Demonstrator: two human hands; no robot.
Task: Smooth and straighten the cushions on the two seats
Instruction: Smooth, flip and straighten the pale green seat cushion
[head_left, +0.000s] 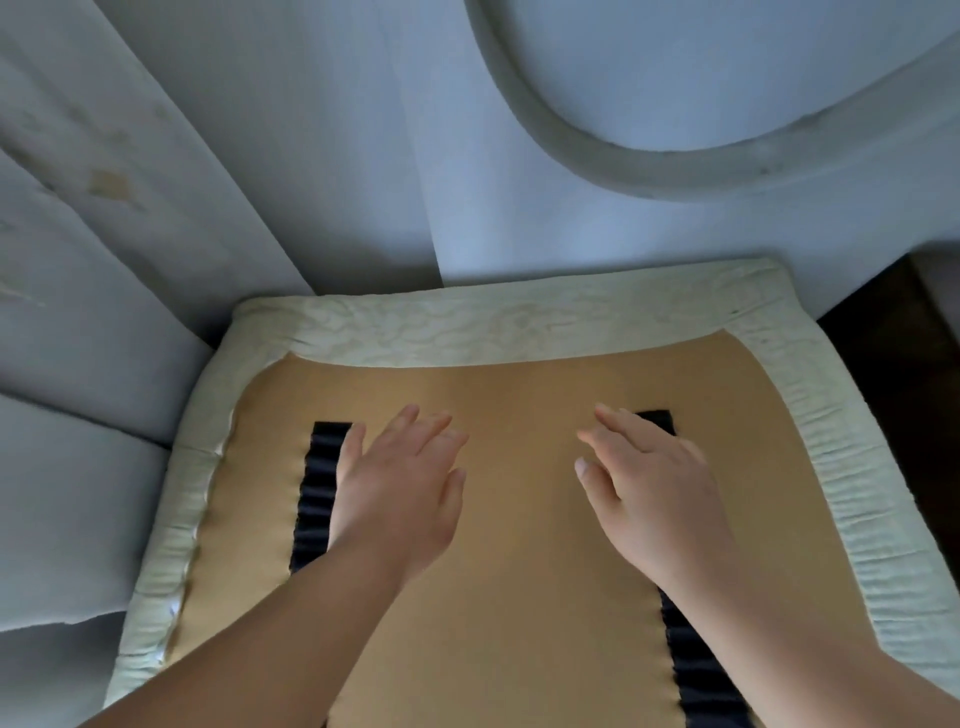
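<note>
A square seat cushion (519, 395) fills the lower middle of the head view. Its top face is tan fabric with a wrinkled pale-cream border and two dark navy strips, one on the left (317, 488) and one on the right (696, 670). My left hand (400, 493) lies flat on the tan fabric, fingers apart, beside the left strip. My right hand (654, 493) lies flat too, fingers spread, covering part of the right strip. Neither hand holds anything.
A pale grey upholstered armrest (78, 467) rises on the left and a grey backrest (571, 223) with a curved piped seam (597, 156) stands behind the cushion. A dark gap (898, 374) shows past the cushion's right edge.
</note>
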